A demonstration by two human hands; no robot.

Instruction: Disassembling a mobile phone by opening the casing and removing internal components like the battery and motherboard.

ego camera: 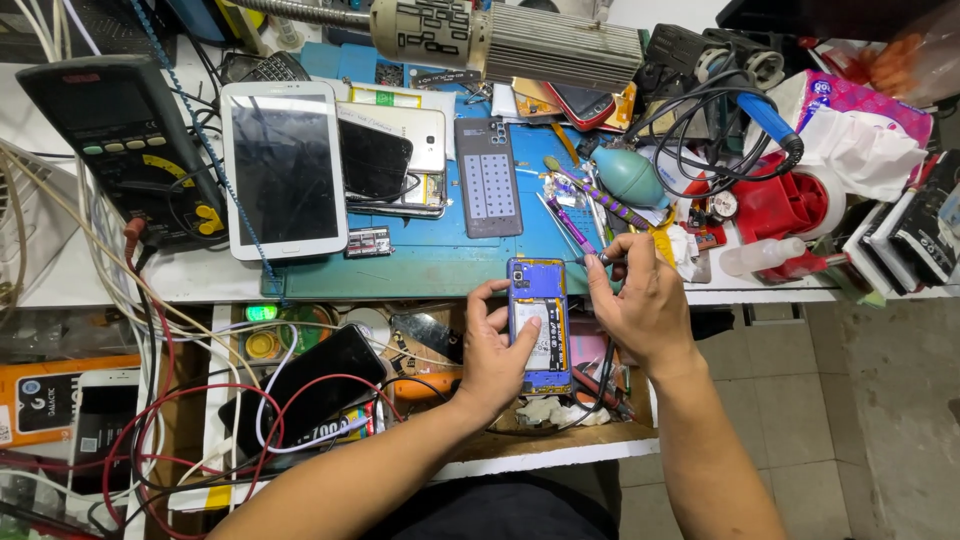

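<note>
An opened blue phone (539,325) with its back cover off lies at the front edge of the blue work mat (440,255), its white battery showing. My left hand (495,350) steadies the phone from the left, thumb on the battery. My right hand (640,300) sits just right of the phone and pinches a thin purple-handled tool (572,228) between its fingertips, the handle pointing up and left.
A white tablet (284,170), a dark phone (372,160) and a detached phone back (488,178) lie on the mat. A multimeter (125,140) stands at left. A teal air blower (628,177), cables, tissues and an open drawer (330,385) of parts surround the bench.
</note>
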